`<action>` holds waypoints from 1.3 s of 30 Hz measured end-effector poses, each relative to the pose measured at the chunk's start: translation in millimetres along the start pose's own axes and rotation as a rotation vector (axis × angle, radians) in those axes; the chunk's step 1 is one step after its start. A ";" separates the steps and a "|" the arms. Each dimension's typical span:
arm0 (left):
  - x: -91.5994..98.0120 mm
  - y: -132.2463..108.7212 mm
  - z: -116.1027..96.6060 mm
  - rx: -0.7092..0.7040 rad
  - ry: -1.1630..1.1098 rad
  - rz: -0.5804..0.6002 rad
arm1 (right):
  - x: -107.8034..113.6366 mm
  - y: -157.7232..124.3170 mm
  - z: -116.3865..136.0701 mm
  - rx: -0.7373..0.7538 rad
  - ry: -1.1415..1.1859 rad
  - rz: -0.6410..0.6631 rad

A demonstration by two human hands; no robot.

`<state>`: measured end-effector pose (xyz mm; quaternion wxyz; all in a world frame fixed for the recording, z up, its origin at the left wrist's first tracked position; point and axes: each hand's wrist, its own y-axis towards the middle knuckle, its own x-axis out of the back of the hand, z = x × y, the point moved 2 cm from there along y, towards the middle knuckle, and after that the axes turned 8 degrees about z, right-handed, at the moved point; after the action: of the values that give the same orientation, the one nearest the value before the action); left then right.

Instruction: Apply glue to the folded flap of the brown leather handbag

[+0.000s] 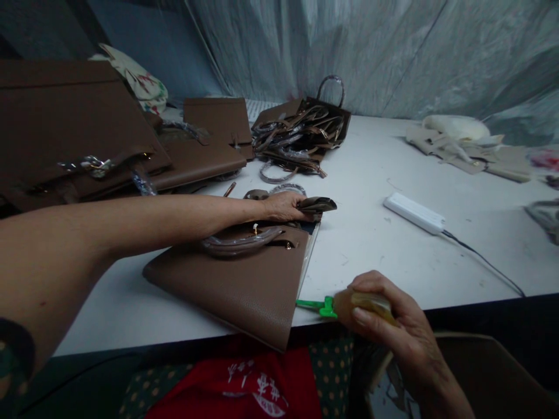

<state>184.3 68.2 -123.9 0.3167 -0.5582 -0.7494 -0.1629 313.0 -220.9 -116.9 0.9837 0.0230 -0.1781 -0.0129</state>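
Note:
A brown leather bag (pixel 244 285) lies on the white table, its lower corner over the front edge. Across the bag's upper part reaches my left arm, and my left hand (pixel 286 208) is closed on the bag's top flap near the open side. My right hand (pixel 384 314) is wrapped round a yellowish glue bottle (pixel 371 305) with a green nozzle (pixel 323 305). The nozzle tip points left, at the bag's right side edge. A plastic-wrapped handle (pixel 242 241) rests on the bag's front.
Brown bag pieces (pixel 78 128) are stacked at the left. Behind sits a heap of straps and wrapped handles (pixel 301 137). On the right lie a white device (pixel 414 213) with a dark cable and beige pieces (pixel 471 154). The white table's (pixel 371 244) front edge runs below my hands.

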 end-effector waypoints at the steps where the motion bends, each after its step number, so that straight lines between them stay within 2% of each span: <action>1: 0.7 0.7 0.0 0.005 -0.003 0.015 | 0.9 -0.4 0.5 -0.011 -0.002 -0.024; 5: 10.6 -2.1 -12.5 -0.008 -0.033 0.032 | 1.3 -3.5 1.6 -0.025 -0.050 -0.084; 14: 58.0 -39.6 -88.4 -0.151 0.044 -0.060 | -6.9 -7.9 15.9 0.200 -0.287 -0.184; 17: 69.0 -54.2 -109.7 -0.176 0.080 -0.075 | -9.0 -5.2 21.2 0.270 -0.366 -0.222; 20: 75.6 -71.1 -129.2 -0.157 0.212 -0.159 | -11.2 -3.6 25.7 0.347 -0.446 -0.260; 24: 74.5 -93.6 -149.0 -0.125 0.348 -0.227 | -15.4 -4.6 29.1 0.412 -0.515 -0.279; 29: 65.5 -118.5 -156.9 -0.026 0.296 -0.244 | -23.4 -7.2 27.2 0.450 -0.553 -0.285; 32: 59.6 -132.6 -158.8 0.043 0.270 -0.206 | -28.2 -7.9 23.2 0.456 -0.556 -0.270; 39: 41.8 -167.3 -170.6 -0.089 0.311 -0.170 | -33.0 -7.8 12.6 0.415 -0.486 -0.282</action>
<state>69.7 -57.3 49.1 0.3887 -0.4744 -0.7280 -0.3064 277.6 -228.0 -117.1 0.8755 0.2429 -0.4009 -0.1172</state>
